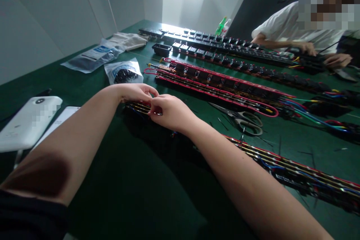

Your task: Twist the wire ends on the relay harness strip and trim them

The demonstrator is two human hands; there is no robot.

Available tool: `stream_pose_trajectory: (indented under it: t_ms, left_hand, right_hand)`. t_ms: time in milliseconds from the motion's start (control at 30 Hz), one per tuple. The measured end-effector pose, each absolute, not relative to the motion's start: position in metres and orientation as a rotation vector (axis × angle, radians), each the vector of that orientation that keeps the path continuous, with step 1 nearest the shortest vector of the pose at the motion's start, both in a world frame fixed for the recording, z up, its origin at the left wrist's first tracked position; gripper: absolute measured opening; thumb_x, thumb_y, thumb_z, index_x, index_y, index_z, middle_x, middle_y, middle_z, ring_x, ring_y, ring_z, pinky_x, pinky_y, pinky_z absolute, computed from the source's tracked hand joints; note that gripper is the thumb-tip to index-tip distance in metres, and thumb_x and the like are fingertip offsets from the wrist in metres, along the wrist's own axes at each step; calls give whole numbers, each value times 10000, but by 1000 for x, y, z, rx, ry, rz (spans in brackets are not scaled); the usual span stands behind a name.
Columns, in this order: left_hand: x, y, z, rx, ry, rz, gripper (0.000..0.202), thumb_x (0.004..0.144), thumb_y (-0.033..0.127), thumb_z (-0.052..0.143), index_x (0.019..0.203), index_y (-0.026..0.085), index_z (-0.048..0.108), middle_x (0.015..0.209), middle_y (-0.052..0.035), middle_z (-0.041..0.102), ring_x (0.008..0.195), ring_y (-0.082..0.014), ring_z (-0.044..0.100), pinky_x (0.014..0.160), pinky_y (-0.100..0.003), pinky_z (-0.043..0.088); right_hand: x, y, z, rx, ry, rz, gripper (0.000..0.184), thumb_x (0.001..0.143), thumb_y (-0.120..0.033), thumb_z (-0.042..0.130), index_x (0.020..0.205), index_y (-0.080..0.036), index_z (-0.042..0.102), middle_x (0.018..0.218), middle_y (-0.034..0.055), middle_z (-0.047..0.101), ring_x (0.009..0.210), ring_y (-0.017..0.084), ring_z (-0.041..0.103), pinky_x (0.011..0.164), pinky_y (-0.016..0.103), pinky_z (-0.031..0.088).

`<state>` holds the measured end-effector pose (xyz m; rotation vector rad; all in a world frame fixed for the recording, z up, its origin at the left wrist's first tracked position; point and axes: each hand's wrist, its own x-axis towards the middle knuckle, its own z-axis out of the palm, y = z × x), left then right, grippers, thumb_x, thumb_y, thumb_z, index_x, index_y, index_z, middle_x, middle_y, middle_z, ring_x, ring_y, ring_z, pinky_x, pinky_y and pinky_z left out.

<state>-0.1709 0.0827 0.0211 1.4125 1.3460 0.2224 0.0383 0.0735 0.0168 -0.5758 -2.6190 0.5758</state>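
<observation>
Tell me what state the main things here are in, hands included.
Near strip: wired, partly hidden
Left hand: bent at the wrist, fingers over the near strip
Right hand: fingers curled, close against the left
Scissors: lying down, blade opening unclear
Black tray: open-topped
Small bag: dark contents inside
White device: lying lens side up
Green bottle: standing

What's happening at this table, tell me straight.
A person has both hands together at the far end of the nearest wired strip. The left hand and right hand meet there with bent fingers; what they pinch, if anything, is hidden. Scissors lie on the green table, between that strip and a red-edged assembly. Across the table, another person's hands are near the end of a dark assembly.
</observation>
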Motion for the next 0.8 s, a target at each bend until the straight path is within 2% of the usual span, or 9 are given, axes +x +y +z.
stream_pose_trajectory:
  t_ms: [133, 267, 433, 633, 800]
  left_hand:
    - [-167, 80, 25, 1424, 1277, 203, 550, 694, 388, 739, 1200, 196, 639, 1133, -40, 707, 1055, -201, 642, 876, -253, 495]
    - [-166, 80, 23, 1425, 1230, 204, 564, 712, 401, 720, 1224, 188, 620, 1217, -61, 693, 1113, -214, 635, 893, -250, 495]
    - [-171, 84, 17, 1428, 1220, 205, 625, 717, 382, 715, 1309, 221, 590, 1223, -47, 700, 1157, -213, 630, 915, -242, 487]
    - [-174, 85, 14, 1396, 1201, 173, 458, 674, 372, 723, 1094, 197, 678, 1134, -35, 719, 1065, -207, 647, 854, -243, 493]
    - [-177, 86, 11, 1385, 1200, 199, 459, 659, 423, 754, 1058, 210, 682, 1090, -18, 715, 1053, -193, 642, 878, -252, 479]
  right_hand:
    - [34, 74, 11, -573, -2596, 565, 71, 821, -135, 641, 803, -175, 697, 870, 46, 700, 836, 176, 606, 709, 279, 435]
    - [35, 72, 7, -567, -2567, 550, 96, 853, -140, 619, 818, -186, 696, 908, 60, 715, 939, 208, 613, 804, 313, 444]
    - [37, 74, 5, -618, -2518, 613, 90, 850, -132, 650, 781, -181, 680, 870, 47, 701, 828, 173, 594, 727, 282, 432]
    - [36, 77, 5, -687, -2464, 696, 117, 861, -155, 684, 750, -173, 653, 821, 22, 663, 728, 130, 551, 658, 248, 389]
    - [35, 78, 5, -805, -2415, 718, 161, 887, -179, 663, 728, -173, 640, 782, 13, 631, 680, 122, 508, 622, 256, 348]
